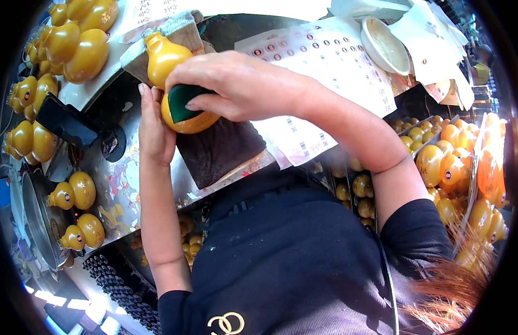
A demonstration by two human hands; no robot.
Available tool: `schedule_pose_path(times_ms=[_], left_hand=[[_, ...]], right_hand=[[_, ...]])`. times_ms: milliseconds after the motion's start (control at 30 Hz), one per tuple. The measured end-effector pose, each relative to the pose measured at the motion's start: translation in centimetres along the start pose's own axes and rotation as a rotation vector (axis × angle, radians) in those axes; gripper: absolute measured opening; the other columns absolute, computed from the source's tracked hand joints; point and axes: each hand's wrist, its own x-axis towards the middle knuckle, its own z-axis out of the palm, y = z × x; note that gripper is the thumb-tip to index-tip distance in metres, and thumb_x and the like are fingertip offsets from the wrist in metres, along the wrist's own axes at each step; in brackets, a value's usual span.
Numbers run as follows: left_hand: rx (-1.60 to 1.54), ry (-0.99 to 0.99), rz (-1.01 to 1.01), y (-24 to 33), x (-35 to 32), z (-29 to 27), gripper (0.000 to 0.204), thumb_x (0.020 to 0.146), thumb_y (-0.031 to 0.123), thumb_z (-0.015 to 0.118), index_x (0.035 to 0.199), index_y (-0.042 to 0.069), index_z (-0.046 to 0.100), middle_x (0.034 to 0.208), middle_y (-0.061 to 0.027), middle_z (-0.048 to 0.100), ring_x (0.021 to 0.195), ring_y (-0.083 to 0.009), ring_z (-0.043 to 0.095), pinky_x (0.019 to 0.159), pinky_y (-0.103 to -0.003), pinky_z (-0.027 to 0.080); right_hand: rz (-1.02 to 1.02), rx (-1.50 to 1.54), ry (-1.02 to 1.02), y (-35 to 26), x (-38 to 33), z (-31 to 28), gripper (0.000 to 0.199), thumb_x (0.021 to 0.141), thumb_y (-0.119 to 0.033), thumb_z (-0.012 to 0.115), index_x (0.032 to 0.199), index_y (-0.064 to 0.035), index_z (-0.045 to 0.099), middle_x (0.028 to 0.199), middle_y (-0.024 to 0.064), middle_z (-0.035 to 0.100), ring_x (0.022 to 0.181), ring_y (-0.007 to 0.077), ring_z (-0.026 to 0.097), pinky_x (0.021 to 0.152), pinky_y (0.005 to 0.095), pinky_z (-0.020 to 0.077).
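Observation:
A glossy yellow bottle gourd (165, 58) lies at the middle of the workbench, its narrow neck pointing away from me. My left hand (156, 125) cups the left side of its round lower bulb, thumb and fingers upright along it. In my right hand (231, 84) is a dark green, flat scraper-like piece (183, 103), pressed against the bulb. The fingers of that hand reach over the gourd's waist. Beneath the gourd, a dark brown cloth (217, 151) covers part of the bench, and a folded beige cloth (183, 33) lies under its neck.
Printed sticker sheets (331, 72) spread to the right, beside a white oval dish (385, 46). A phone on a stand (69, 120) is at left, near several gourds (83, 190) and a metal pan (38, 218). Crates of gourds (446, 156) stand at right.

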Motion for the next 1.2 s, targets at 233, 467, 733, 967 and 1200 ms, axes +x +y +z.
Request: schedule_pose_path(times_ms=[233, 467, 733, 967, 1200], left_hand=[[-0.019, 0.041, 0.004, -0.2, -0.2, -0.7, 0.065, 0.099, 0.056, 0.024, 0.138, 0.005, 0.039, 0.135, -0.0088, 0.05, 0.126, -0.0216, 0.047, 0.108, -0.038, 0.033], [0.025, -0.007, 0.011, 0.3, -0.7, -0.4, 0.07, 0.098, 0.059, 0.026, 0.139, 0.003, 0.036, 0.137, -0.0097, 0.048, 0.129, -0.0216, 0.044, 0.109, -0.037, 0.032], [0.544, 0.005, 0.285, -1.5, -1.6, 0.5, 0.084, 0.087, 0.051, 0.061, 0.143, -0.001, 0.026, 0.134, -0.0139, 0.043, 0.126, -0.0223, 0.043, 0.107, -0.034, 0.032], [0.431, -0.039, 0.196, -1.8, -1.3, -0.7, 0.076, 0.094, 0.049, 0.051, 0.146, 0.003, 0.021, 0.141, -0.0125, 0.038, 0.131, -0.0223, 0.04, 0.109, -0.037, 0.033], [0.355, -0.027, 0.222, -1.5, -1.4, -1.0, 0.085, 0.092, 0.06, 0.045, 0.148, 0.003, 0.015, 0.145, -0.0131, 0.034, 0.133, -0.0242, 0.038, 0.11, -0.04, 0.031]], right_hand=[[0.041, -0.033, -0.086, 0.7, 2.6, -1.0, 0.025, 0.084, -0.009, 0.063, 0.107, -0.0012, 0.058, 0.097, 0.0194, 0.063, 0.095, 0.0364, 0.062, 0.085, 0.0398, 0.0485], [-0.07, -0.102, 0.036, 1.8, 3.6, -0.7, 0.025, 0.085, -0.012, 0.064, 0.107, -0.0016, 0.058, 0.096, 0.0174, 0.064, 0.093, 0.0325, 0.063, 0.083, 0.038, 0.0503], [0.354, 0.229, 0.427, 0.7, -3.6, 2.7, 0.036, 0.089, -0.032, 0.063, 0.111, -0.0051, 0.053, 0.095, 0.012, 0.057, 0.09, 0.0215, 0.06, 0.079, 0.0319, 0.0474], [0.493, 0.259, 0.482, 3.1, -4.7, 3.1, 0.042, 0.09, -0.034, 0.062, 0.114, -0.0018, 0.05, 0.098, 0.0137, 0.057, 0.091, 0.024, 0.06, 0.081, 0.0325, 0.0475], [0.523, 0.362, 0.583, 2.9, -5.7, 3.5, 0.041, 0.091, -0.031, 0.062, 0.118, -0.0032, 0.048, 0.098, 0.0105, 0.057, 0.091, 0.0169, 0.058, 0.081, 0.0302, 0.0472]])
